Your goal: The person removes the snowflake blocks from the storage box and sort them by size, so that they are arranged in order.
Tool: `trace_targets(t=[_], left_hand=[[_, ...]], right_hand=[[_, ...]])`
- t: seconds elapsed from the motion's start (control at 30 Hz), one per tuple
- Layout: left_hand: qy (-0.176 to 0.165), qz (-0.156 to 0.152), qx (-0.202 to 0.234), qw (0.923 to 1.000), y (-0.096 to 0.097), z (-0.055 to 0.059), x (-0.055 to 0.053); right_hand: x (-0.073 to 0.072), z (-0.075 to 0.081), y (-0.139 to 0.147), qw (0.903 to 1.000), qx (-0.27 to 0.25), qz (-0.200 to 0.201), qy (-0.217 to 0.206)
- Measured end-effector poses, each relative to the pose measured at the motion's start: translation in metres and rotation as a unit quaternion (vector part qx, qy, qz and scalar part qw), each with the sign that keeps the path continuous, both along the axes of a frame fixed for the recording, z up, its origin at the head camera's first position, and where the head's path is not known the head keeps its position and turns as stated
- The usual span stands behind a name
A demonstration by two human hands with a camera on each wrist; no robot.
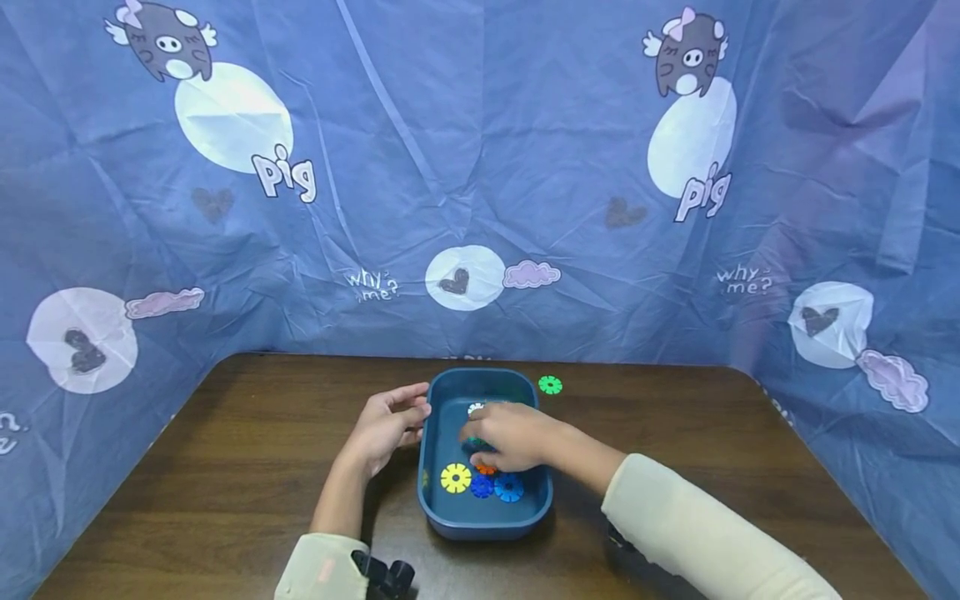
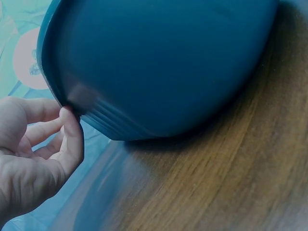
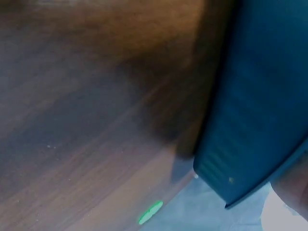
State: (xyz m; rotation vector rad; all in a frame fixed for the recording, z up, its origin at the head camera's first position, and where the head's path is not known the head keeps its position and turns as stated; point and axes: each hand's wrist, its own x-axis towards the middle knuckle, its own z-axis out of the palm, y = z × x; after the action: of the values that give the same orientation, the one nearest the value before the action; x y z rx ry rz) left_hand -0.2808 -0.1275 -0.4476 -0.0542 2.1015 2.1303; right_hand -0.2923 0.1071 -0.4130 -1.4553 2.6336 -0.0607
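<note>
A dark blue plastic bin (image 1: 487,527) stands on the table with several notched, snowflake-shaped plastic discs inside. My left hand (image 1: 378,429) is at its left side; in the left wrist view, the fingertips (image 2: 69,115) pinch its rim. Inside the bin, my right hand (image 1: 517,437) reaches down with curled fingers over a green disc (image 1: 474,439); I cannot tell whether the fingers hold it. Near that hand lie an orange disc (image 1: 486,469), a yellow disc (image 1: 446,480), a dark blue disc (image 1: 482,492) and a lighter blue disc (image 1: 508,493). Beyond the fingers shows a white disc (image 1: 476,407).
Outside the bin, a bright green disc (image 1: 543,384) lies on the brown wooden table (image 1: 660,417) by the far right corner. A blue printed curtain (image 1: 480,167) hangs behind and beside the table. Black wrist gear (image 1: 386,575) sits at the left sleeve.
</note>
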Motion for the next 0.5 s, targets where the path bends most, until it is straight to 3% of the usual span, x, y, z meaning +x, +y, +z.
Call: trace_targets(t=[0.37,0.5], left_hand=[[0.003,-0.008,0.005,1.0,-0.001,0.0,-0.001],[0.003,-0.006,0.01,0.9999,-0.001,0.0,-0.001]], right_hand=[[0.007,-0.011,-0.016,0.9983,0.035,0.038,0.026],[0.006,-0.013,-0.02,0.999,0.023,0.037,0.009]])
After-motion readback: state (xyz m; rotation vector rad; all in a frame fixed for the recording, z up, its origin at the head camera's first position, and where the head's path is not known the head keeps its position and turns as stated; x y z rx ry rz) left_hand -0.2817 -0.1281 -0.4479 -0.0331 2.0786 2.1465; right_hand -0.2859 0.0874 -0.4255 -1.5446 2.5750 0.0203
